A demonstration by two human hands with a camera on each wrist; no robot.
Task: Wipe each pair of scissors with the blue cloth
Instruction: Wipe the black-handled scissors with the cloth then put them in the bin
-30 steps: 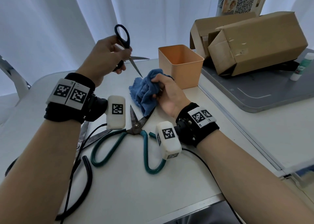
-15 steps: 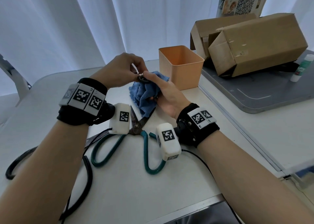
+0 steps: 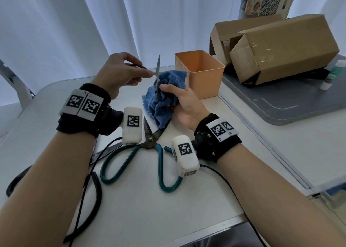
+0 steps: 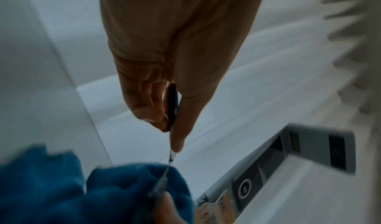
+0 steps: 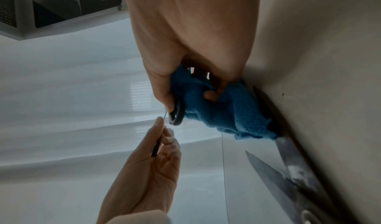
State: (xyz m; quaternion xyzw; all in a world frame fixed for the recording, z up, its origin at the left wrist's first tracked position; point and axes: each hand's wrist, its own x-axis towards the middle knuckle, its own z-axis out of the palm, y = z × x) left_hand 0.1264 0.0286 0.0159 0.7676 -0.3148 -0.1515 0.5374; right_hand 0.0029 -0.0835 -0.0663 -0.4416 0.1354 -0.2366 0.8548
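Observation:
Small black-handled scissors are spread wide open, one blade pointing up. My left hand pinches one handle between thumb and fingers. The other handle loop lies against the bunched blue cloth, which my right hand grips, its thumb pressing that loop into the cloth. Large green-handled scissors lie open on the white table below my wrists, one blade tip under the cloth. A third pair with black handles lies at the left, partly hidden by my left arm.
An orange bin stands just behind the cloth. Two cardboard boxes sit on a grey board at the right, with a white bottle beside them. Black cables run from the wrist cameras across the table. White curtains hang behind.
My left hand has brought the small scissors down from in the air to the cloth. They now stand open, and my right thumb holds one handle against the cloth.

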